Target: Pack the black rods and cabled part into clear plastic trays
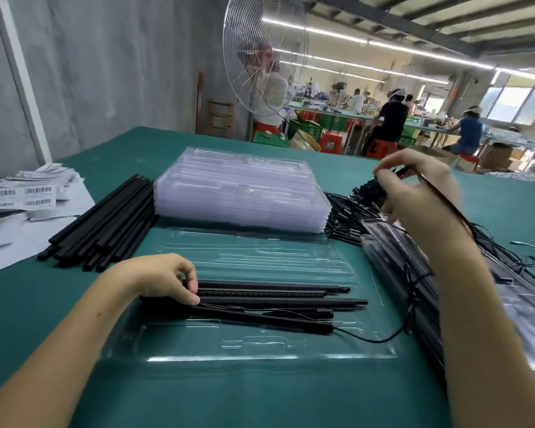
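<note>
Rods point(272, 296) lie pinched under left hand point(167, 279); right hand point(414, 199) grips raised cable point(445, 201).

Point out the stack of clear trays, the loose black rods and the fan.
stack of clear trays point(241, 186): head view, middle of the top tray.
loose black rods point(105, 223): head view, middle of the pile.
fan point(254, 72): head view, on its wire grille.

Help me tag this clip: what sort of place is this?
Likely a factory packing floor: a stack of clear plastic trays, loose black rods piled beside it, and workers seated at long benches behind.
</note>
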Available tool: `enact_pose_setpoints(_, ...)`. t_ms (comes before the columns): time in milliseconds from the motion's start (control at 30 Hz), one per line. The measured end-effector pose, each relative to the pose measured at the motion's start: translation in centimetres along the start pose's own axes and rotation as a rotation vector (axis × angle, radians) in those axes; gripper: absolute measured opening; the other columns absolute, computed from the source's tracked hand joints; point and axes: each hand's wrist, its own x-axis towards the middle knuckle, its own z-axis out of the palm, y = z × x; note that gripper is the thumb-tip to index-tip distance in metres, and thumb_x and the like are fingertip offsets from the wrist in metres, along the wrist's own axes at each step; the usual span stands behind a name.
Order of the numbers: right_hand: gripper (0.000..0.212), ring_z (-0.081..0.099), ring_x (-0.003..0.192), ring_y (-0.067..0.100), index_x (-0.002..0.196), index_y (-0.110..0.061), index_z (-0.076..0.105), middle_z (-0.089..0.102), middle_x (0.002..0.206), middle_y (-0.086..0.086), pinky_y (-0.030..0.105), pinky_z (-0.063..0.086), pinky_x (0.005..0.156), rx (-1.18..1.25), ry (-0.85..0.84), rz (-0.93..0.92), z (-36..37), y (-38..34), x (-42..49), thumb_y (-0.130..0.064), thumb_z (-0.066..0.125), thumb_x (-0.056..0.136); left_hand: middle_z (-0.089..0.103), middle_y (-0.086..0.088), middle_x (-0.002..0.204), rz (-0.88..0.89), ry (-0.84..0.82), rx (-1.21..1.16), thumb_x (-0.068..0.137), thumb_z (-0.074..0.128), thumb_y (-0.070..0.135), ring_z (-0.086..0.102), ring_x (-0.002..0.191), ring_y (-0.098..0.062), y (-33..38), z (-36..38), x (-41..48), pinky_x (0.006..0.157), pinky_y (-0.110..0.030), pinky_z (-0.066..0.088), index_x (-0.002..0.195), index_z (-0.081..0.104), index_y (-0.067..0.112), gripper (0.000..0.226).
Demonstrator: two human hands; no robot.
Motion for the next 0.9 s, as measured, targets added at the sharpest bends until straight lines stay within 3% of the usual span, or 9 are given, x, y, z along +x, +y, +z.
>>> enact_pose_setpoints(67,0.019,0.065,0.051,0.01,0.077,-0.022,0.065,0.061,0.091,0.01,0.02,0.054,0.05,0.006,-0.112,-0.009,-1.1,-0.5,-1.6,-0.008,0.057,0.087,0.048,0.016,0.059,0.007,0.001,0.003,0.075,0.079,0.033,0.043,0.048,0.004,0.1,0.0,0.0,0.049,-0.014,0.03,0.074,0.062,0.027,0.019)
enact_pose_setpoints(167,0.031,0.071,0.069,0.008,0.087,-0.025,0.07,0.067,0.094,0.007,0.014,0.054,0.062,0.156,-0.275,-0.032,-2.5,-0.9,-3.5,0.004,0.057,0.086,0.048,0.017,0.058,0.011,0.0,0.0,0.075,0.079,0.032,0.042,0.049,0.004,0.0,0.0,0.0,0.05,-0.015,0.03,0.074,0.061,0.026,0.019)
enact_pose_setpoints(267,0.034,0.071,0.089,0.016,0.1,-0.021,0.069,0.071,0.101,0.003,0.022,0.056,0.078,0.41,-0.292,-0.147,-3.4,-1.4,-3.4,0.007,0.057,0.086,0.048,0.017,0.059,0.008,0.001,-0.014,0.075,0.08,0.031,0.042,0.052,0.003,-0.2,0.0,0.0,0.053,-0.018,0.031,0.075,0.062,0.025,0.019)
enact_pose_setpoints(333,0.026,0.07,0.093,0.024,0.103,-0.019,0.066,0.07,0.106,0.005,0.029,0.056,0.082,0.616,-0.269,-0.156,-3.9,-1.8,-2.6,-0.002,0.058,0.085,0.048,0.016,0.058,0.007,0.002,-0.016,0.075,0.08,0.031,0.042,0.051,0.002,-0.3,0.1,0.0,0.052,-0.018,0.031,0.074,0.062,0.025,0.019)
enact_pose_setpoints(500,0.022,0.069,0.093,0.027,0.097,-0.009,0.07,0.07,0.106,0.012,0.03,0.055,0.082,1.253,-0.323,0.04,-3.1,-2.9,-2.0,-0.004,0.056,0.08,0.048,0.015,0.052,0.023,0.002,-0.011,0.075,0.08,0.032,0.04,0.046,0.001,-0.4,0.4,0.1,0.05,-0.017,0.031,0.074,0.062,0.026,0.019)
enact_pose_setpoints(567,0.02,0.071,0.085,0.023,0.097,-0.006,0.067,0.071,0.1,0.014,0.025,0.056,0.074,1.313,-0.351,0.121,-1.7,-3.0,-3.0,-0.005,0.056,0.081,0.048,0.014,0.053,0.024,0.0,-0.013,0.075,0.08,0.032,0.04,0.047,0.0,-0.3,0.4,0.0,0.051,-0.017,0.031,0.074,0.062,0.026,0.019)
enact_pose_setpoints(700,0.011,0.071,0.064,0.019,0.089,-0.008,0.062,0.071,0.074,0.01,0.022,0.056,0.06,1.211,-0.184,0.164,0.5,-2.8,-4.8,-0.01,0.059,0.078,0.048,0.015,0.053,0.02,0.009,-0.014,0.075,0.079,0.033,0.04,0.045,0.002,-0.1,0.2,0.0,0.05,-0.016,0.03,0.073,0.061,0.027,0.019)
enact_pose_setpoints(900,0.019,0.068,0.095,0.029,0.084,-0.014,0.071,0.07,0.098,0.013,0.032,0.054,0.084,1.452,-0.217,0.263,1.1,-3.8,-4.3,-0.001,0.058,0.078,0.048,0.015,0.056,0.006,0.012,-0.004,0.075,0.079,0.033,0.041,0.05,0.0,-0.2,0.1,-0.2,0.052,-0.018,0.031,0.074,0.062,0.027,0.019)
